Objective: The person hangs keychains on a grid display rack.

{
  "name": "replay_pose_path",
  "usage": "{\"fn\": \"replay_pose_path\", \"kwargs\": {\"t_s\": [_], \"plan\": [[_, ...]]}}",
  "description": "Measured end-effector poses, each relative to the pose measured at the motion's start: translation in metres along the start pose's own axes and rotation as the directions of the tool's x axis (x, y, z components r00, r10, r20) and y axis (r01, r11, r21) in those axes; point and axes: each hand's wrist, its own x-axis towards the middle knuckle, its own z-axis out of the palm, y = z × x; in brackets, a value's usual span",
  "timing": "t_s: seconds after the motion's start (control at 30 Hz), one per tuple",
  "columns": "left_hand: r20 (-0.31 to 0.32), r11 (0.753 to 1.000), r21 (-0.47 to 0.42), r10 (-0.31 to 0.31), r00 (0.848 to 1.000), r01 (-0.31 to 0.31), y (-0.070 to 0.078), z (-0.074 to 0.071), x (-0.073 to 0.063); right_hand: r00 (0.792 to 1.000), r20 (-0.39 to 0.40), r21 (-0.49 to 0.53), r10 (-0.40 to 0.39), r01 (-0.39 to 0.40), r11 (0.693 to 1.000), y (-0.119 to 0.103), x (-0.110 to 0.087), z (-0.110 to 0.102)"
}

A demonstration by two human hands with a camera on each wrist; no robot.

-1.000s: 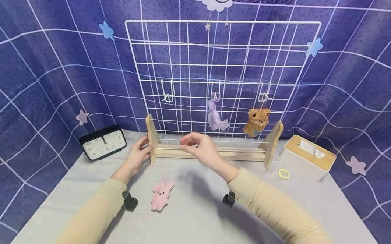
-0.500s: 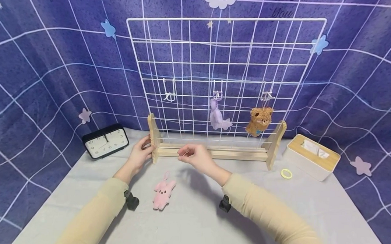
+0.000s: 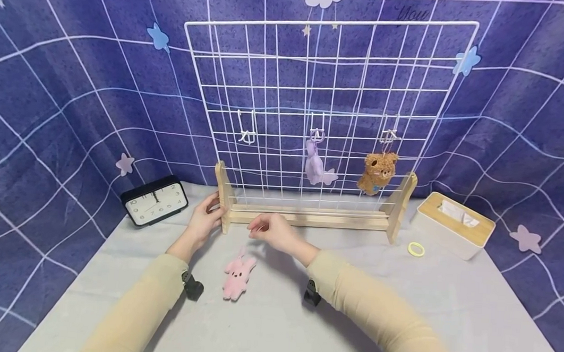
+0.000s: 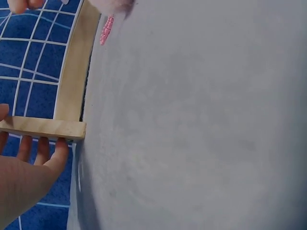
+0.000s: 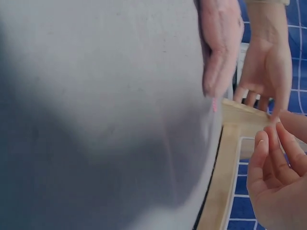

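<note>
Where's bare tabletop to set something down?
Bare grey table lies between the pink plush rabbit and beige right sleeve, and in front of the yellow ring. Crowded: left end of the wooden stand, with left hand and black rectangular clock.

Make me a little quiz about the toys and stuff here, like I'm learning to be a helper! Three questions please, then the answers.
1. Pick one: which of these things on the table is a soft toy?
A) the clock
B) the tissue box
C) the pink bunny

2. True or false: the person's left grip is around one end of the wooden stand.

3. Count: how many toys hang on the white wire grid?

Key:
1. C.
2. True.
3. Two: the purple toy and the brown bear.
</note>
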Motion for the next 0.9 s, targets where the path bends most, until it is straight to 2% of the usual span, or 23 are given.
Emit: {"fn": "replay_pose_path", "kwargs": {"t_s": [0.1, 0.27, 0.4, 0.67, 0.9], "plan": [[0.0, 1.0, -0.004, 0.006, 1.0, -0.006, 0.001, 0.001, 0.002, 1.0, 0.024, -0.01, -0.002, 0.003, 1.0, 0.0, 0.003, 0.006], [-0.013, 1.0, -0.016, 0.017, 1.0, -0.017, 0.004, 0.001, 0.003, 0.993, 0.079, 0.001, 0.088, -0.088, 0.996, 0.0, 0.01, 0.012], [-0.011, 1.0, -0.011, 0.025, 1.0, -0.026, 0.005, 0.001, 0.004, 0.989, 0.074, -0.055, 0.13, -0.127, 0.99, 0.004, 0.013, 0.019], [-0.006, 1.0, 0.013, 0.01, 1.0, -0.01, 0.0, 0.001, 0.0, 0.984, 0.09, -0.129, 0.154, -0.142, 0.981, 0.014, 0.013, 0.032], [-0.014, 0.999, 0.03, 0.024, 1.0, -0.023, -0.001, 0.0, -0.001, 0.986, 0.056, -0.164, 0.154, -0.143, 0.976, 0.013, 0.013, 0.037]]}}
